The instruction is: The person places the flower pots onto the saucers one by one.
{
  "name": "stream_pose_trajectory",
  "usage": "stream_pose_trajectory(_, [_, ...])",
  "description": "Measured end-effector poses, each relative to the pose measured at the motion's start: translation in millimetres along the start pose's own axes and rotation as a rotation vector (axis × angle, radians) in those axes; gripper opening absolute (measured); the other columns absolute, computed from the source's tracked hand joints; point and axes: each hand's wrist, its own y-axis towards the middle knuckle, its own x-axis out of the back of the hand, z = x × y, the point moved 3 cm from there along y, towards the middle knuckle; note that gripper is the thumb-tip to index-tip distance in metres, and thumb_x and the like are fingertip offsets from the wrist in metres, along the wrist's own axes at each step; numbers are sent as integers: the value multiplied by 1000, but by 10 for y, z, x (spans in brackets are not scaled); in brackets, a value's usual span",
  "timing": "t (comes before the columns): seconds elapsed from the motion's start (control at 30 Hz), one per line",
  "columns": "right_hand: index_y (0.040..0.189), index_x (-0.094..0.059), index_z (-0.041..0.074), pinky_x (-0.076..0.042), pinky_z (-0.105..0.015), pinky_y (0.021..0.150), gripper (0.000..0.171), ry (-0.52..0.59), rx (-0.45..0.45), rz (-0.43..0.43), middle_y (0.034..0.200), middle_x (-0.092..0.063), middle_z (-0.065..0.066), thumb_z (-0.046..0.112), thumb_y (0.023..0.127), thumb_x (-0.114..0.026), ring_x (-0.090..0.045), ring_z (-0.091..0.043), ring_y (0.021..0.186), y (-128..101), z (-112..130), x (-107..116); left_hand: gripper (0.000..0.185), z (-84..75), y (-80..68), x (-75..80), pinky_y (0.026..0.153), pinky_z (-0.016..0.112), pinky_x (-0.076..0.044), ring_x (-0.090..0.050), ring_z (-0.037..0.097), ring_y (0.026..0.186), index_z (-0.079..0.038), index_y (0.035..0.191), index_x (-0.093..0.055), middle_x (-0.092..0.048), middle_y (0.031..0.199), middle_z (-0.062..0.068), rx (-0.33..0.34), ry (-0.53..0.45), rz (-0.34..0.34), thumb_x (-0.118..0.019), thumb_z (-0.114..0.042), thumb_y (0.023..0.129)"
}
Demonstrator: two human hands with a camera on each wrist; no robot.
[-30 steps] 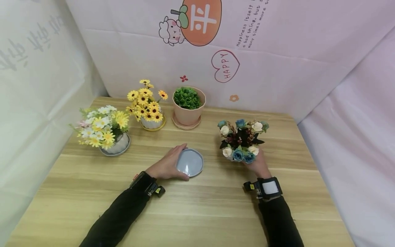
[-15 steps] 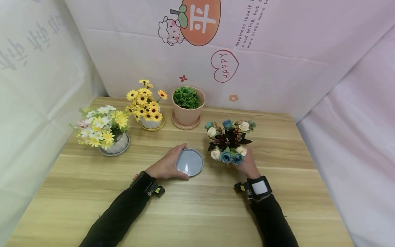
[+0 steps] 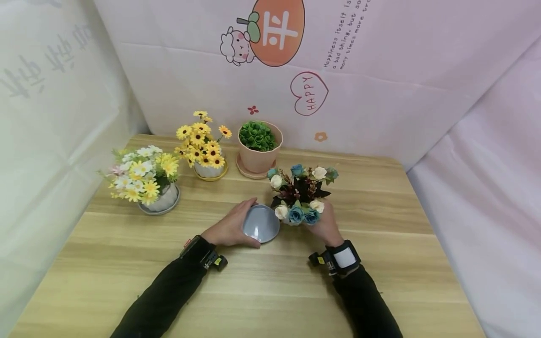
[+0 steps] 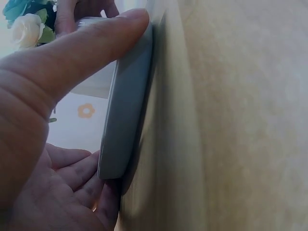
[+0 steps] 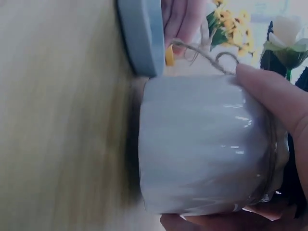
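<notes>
A small grey-blue saucer (image 3: 261,224) lies mid-table. My left hand (image 3: 231,226) holds it by the edge, thumb on the near rim and fingers at the far side; the left wrist view shows the saucer (image 4: 125,110) low against the wood. In my right hand (image 3: 327,225) is a flower pot of blue and cream roses (image 3: 300,195), just right of the saucer. The right wrist view shows the glossy white ribbed pot (image 5: 202,144) with twine around its top, thumb and fingers curled round it. The pot's base is close over the table, right beside the saucer's rim.
Along the back stand a pink pot (image 3: 258,159) with a green plant and a pot of small yellow sunflowers (image 3: 207,169). At left, a grey pot (image 3: 166,199) of daisies sits on its saucer. White cloth (image 3: 203,84) hangs behind the wooden table (image 3: 270,300).
My right hand has carried the rose pot leftward, from well right of the saucer to right beside it. The left hand and saucer have stayed in place; the head view shifted slightly.
</notes>
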Motion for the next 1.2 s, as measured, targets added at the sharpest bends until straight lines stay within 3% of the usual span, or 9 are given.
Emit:
stream_pose_trajectory(0.27, [106, -73, -3, -54, -26, 78, 23, 51, 31, -18, 102, -76, -18, -2, 83, -72, -69, -23, 90, -15, 198, 23, 132, -19, 5, 19, 122, 57, -42, -38, 38, 152, -3, 167, -18, -37, 166, 19, -9, 0, 0, -99, -40, 69])
stream_pose_trajectory(0.43, [112, -73, -1, -54, -21, 82, 27, 181, 64, 47, 107, -76, -17, -3, 85, -73, -66, -9, 93, -30, 396, -26, 130, -12, 11, 15, 123, 55, -41, -40, 37, 151, -4, 167, -20, -39, 165, 18, -24, 3, -11, -99, -38, 70])
stream_pose_trajectory(0.6, [117, -72, 0, -53, -19, 84, 29, 250, 72, 102, 110, -76, -15, -5, 88, -69, -64, -6, 94, -32, 519, -135, 129, -2, 42, -6, 125, 51, -39, -43, 34, 149, -6, 166, -25, -41, 163, 17, -79, -19, -34, -102, -35, 66])
stream_pose_trajectory(0.67, [110, -73, 0, -52, -19, 79, 22, 242, 74, 109, 102, -75, -12, -4, 89, -67, -61, -6, 87, -29, 549, -180, 129, -8, 61, -11, 126, 50, -37, -44, 32, 149, -8, 165, -27, -42, 162, 15, -124, -25, -43, -103, -33, 64])
stream_pose_trajectory(0.77, [87, -68, 1, -46, -20, 67, 6, 224, 90, 120, 79, -65, -5, -4, 89, -65, -53, -6, 72, -27, 572, -245, 128, -24, 84, -14, 129, 48, -33, -42, 29, 152, -13, 165, -29, -41, 165, 11, -181, -36, -52, -104, -31, 63])
stream_pose_trajectory(0.93, [67, -53, 7, -38, -20, 57, 26, 237, 123, 161, 64, -45, 5, -7, 88, -62, -44, -5, 59, -47, 575, -326, 124, -56, 88, -3, 131, 47, -30, -39, 25, 154, -19, 165, -30, -40, 167, 4, -202, -68, -50, -103, -29, 65])
stream_pose_trajectory(1.07, [71, -58, 5, -41, -20, 59, 22, 244, 133, 177, 66, -52, 2, -7, 89, -64, -48, -3, 62, -69, 563, -365, 117, -88, 87, 10, 131, 47, -31, -41, 24, 153, -19, 163, -34, -44, 164, 2, -202, -72, -32, -102, -28, 69])
stream_pose_trajectory(1.2, [91, -70, 0, -51, -21, 70, 3, 268, 132, 190, 83, -70, -10, -2, 91, -69, -60, -5, 76, -88, 541, -399, 114, -102, 74, 26, 131, 49, -30, -40, 26, 154, -16, 163, -34, -44, 165, 4, -195, -55, -28, -100, -28, 71])
